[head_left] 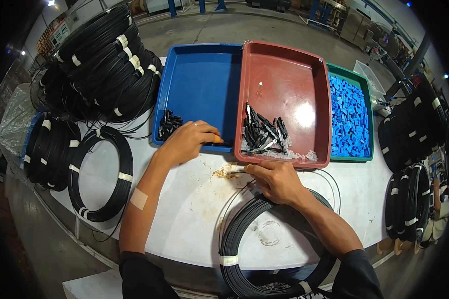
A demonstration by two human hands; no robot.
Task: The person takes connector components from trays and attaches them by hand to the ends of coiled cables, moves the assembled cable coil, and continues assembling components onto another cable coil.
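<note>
My left hand (pixel 197 139) reaches over the near rim of the blue tray (pixel 199 74), with an orange cover on one finger. Its fingers are curled together beside something dark at the tray's edge, too hidden to make out. Left of it, small black plastic parts (pixel 168 124) lie heaped in the tray's near corner. My right hand (pixel 277 180) is closed around the end of a black cable (pixel 238 172) just above the white table. That hand is above the big coil of black cable (pixel 232 234), bound with pale tape, lying at the table's front edge.
A red tray (pixel 304 65) holds black-and-silver connector pieces (pixel 264 132) and clear bits. A green tray (pixel 368 99) of blue clips (pixel 349 119) stands right of it. Tall stacks of black coils (pixel 105 65) rise at left; another coil (pixel 75 187) lies nearer. More coils (pixel 409 129) stand at right.
</note>
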